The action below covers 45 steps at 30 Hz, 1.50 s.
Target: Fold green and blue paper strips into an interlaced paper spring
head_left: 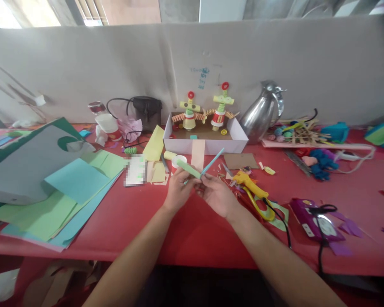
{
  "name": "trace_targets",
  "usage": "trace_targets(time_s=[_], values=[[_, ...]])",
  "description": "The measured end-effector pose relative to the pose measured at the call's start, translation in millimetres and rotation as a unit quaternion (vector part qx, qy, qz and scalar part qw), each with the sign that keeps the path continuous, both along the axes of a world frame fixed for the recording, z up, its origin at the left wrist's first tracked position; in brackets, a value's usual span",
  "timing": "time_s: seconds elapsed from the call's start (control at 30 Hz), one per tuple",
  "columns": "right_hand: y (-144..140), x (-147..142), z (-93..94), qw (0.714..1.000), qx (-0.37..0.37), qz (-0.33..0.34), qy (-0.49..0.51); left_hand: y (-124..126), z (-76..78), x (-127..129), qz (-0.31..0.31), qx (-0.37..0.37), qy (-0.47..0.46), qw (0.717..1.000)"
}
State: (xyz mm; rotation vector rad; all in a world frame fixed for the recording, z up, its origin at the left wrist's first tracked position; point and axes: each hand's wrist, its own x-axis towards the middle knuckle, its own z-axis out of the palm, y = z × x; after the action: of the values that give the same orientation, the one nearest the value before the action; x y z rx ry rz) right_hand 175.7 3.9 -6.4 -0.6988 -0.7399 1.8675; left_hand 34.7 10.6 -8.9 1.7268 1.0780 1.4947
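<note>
Both my hands meet above the red table [192, 230], pinching two paper strips joined in a V. My left hand [178, 189] grips the light green strip [188, 169], which runs up to the left. My right hand [215, 194] pinches the blue strip [213, 162], which slants up to the right. Behind the strips lie a small roll of tape [178, 160] and a white box [208, 143] holding two paper figures [189, 111].
Sheets of green and blue paper [77, 181] are stacked at left. A yellow glue gun [251, 184] and yellow scissors [264, 209] lie right of my hands. A steel jug [263, 111], a black bag [147, 111], craft sticks [299, 132] and a purple item [316, 219] stand around.
</note>
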Motion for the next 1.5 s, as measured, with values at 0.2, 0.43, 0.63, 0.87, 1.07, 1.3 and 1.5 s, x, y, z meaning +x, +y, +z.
trace_targets(time_s=[0.2, 0.43, 0.63, 0.87, 1.07, 1.3, 1.5], values=[[5, 5, -7.1, 0.999, 0.032, -0.009, -0.015, -1, 0.8, -1, -0.023, 0.034, 0.005, 0.999], [10, 6, -16.6, 0.993, 0.076, -0.048, -0.075, -5, -1.2, 2, -0.006, 0.056, 0.084, 0.995], [14, 8, -23.8, 0.993, 0.071, -0.071, -0.063, -44, -9.5, -94, 0.195, 0.048, 0.214, 0.956], [10, 1, -29.3, 0.995, 0.036, -0.050, -0.082, -71, -27.9, -174, 0.354, -0.092, 0.519, 0.773], [8, 1, -26.5, 0.996, 0.003, -0.052, -0.069, -71, -26.3, -155, 0.366, -0.124, 0.566, 0.728], [7, 1, -23.2, 0.996, 0.010, -0.050, -0.070, -72, -30.8, -158, 0.363, -0.103, 0.584, 0.719], [9, 3, -24.3, 0.996, 0.010, -0.058, -0.060, -49, -18.8, -167, 0.384, -0.156, 0.462, 0.784]])
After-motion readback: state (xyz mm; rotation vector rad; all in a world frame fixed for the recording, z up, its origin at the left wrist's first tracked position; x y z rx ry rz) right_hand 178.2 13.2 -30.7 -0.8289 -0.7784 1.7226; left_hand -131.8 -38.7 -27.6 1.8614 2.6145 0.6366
